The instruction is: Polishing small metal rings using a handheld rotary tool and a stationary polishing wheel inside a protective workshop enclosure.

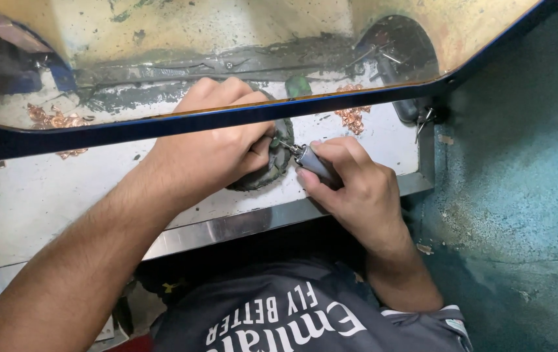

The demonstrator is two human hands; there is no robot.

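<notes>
My left hand (217, 140) presses a small piece against a dark round pad (271, 171) on the white bench top, fingers pinched around it; the piece itself is too small to make out. My right hand (354, 186) grips a grey pen-like rotary handpiece (314, 161), its thin tip pointing left at the spot between my left fingertips. Both hands work under the lower edge of a clear shield with a dark blue rim (227, 117).
Piles of small copper-coloured bits lie at the left (54, 120) and behind the hands (352, 116). The bench has a metal front edge (240, 225). A green round object (298, 86) sits behind the shield. A teal wall (520, 195) stands to the right.
</notes>
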